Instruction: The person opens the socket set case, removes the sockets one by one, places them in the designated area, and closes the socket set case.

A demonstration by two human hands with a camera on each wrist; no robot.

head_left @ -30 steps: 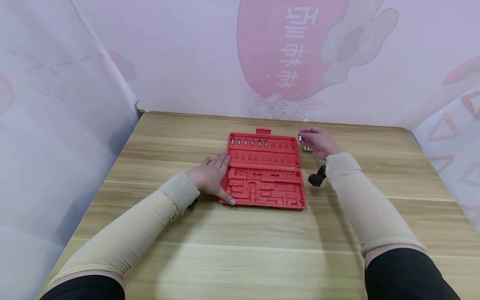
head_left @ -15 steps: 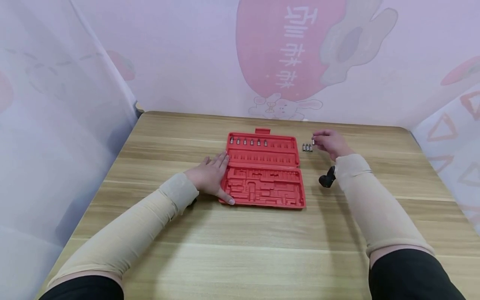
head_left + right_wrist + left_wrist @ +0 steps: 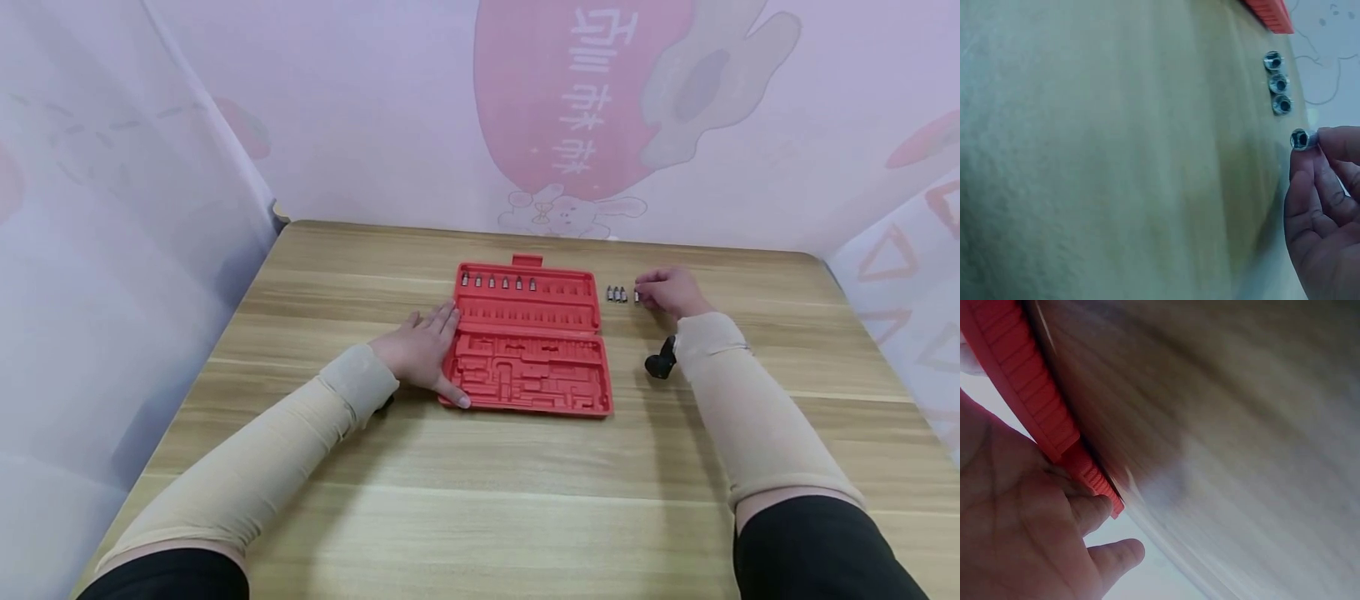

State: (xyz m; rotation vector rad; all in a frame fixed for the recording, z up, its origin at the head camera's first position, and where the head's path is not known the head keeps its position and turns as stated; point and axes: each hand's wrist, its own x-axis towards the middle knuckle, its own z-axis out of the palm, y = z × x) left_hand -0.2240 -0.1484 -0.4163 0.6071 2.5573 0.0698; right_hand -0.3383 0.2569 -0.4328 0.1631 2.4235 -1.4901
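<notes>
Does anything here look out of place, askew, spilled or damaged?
Nothing stands out. The red case lies open, with the left hand against its edge; six metal sockets sit in a tidy row inside. Three loose sockets are lined up on the table beside it, and the right hand pinches another socket. No damage shows.

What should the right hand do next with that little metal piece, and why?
Probably ease the metal piece toward the three similar pieces lined up on the table: the right hand pinches it beside their row, with a gap between.
</notes>
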